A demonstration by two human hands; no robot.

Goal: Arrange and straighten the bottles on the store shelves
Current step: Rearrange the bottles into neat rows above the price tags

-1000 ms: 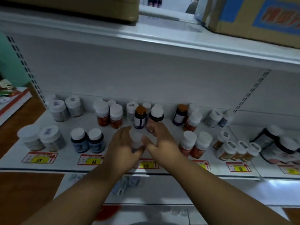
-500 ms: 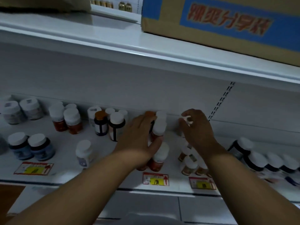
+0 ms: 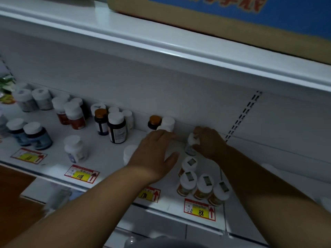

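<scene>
Right hand (image 3: 208, 143) curls round a small white-capped bottle (image 3: 191, 144) at the shelf (image 3: 107, 158) back, upright; left hand (image 3: 154, 154) (fingers spread flat) lies just beside it.

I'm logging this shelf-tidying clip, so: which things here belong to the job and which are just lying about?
Part of the job:
- left hand
- right hand gripping a white-capped bottle
- amber bottles at the shelf front
- dark bottles further left
- shelf

Lying about:
- cardboard box on the shelf above
- price tags
</scene>
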